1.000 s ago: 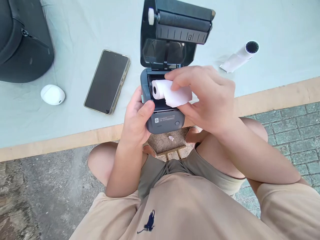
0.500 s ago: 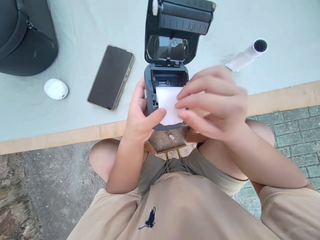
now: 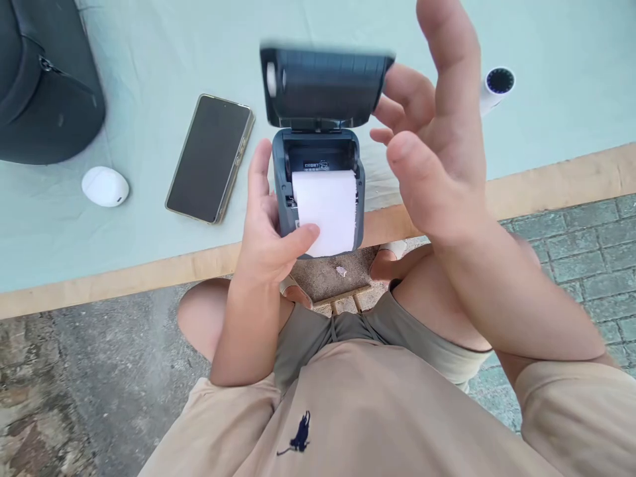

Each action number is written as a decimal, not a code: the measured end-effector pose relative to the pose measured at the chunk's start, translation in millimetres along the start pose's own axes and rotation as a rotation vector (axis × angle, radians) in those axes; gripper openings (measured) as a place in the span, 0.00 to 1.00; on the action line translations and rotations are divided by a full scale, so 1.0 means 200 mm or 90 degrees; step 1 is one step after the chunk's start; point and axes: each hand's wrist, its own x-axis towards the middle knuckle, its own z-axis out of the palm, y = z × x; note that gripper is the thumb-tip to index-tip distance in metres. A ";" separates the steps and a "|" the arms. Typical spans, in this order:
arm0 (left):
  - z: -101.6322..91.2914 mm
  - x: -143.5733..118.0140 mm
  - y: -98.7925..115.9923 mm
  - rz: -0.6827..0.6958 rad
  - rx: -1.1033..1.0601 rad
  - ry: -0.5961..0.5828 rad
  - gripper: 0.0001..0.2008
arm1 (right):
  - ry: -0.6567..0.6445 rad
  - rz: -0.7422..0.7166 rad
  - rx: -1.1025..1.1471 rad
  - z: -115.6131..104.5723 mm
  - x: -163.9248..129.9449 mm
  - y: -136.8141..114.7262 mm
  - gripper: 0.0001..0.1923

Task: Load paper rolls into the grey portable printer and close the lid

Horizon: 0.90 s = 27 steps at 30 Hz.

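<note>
My left hand [image 3: 271,232] holds a small dark label printer [image 3: 358,228] from its left side, thumb pressed on the strip of white paper [image 3: 328,212]. The paper comes from inside the printer and hangs over its front edge. The printer's lid [image 3: 328,86] is raised on its hinge, slightly blurred. My right hand [image 3: 442,146] is at the lid's right edge, thumb and index finger spread wide. Its other fingers reach behind the lid's edge; whether they touch it is hard to tell.
On the cloth-covered table [image 3: 199,40] lie a phone [image 3: 211,159] and a white oval case [image 3: 105,186]. A black zippered bag [image 3: 50,99] stands at the far left. A white cylinder with a dark end [image 3: 497,86] is behind my right hand. The wooden table edge [image 3: 556,177] runs in front of me.
My right hand has left the paper and moved up to the lid's edge, opening its fingers. The lid has swung partly forward. My left hand keeps its hold on the printer.
</note>
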 end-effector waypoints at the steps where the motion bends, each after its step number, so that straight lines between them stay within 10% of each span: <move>1: 0.00 0.00 0.00 -0.001 -0.005 0.003 0.46 | 0.019 -0.034 0.010 0.00 0.00 0.00 0.33; 27: 0.08 0.00 0.06 -0.067 0.019 0.045 0.27 | -0.116 0.023 -0.010 0.04 -0.03 0.04 0.25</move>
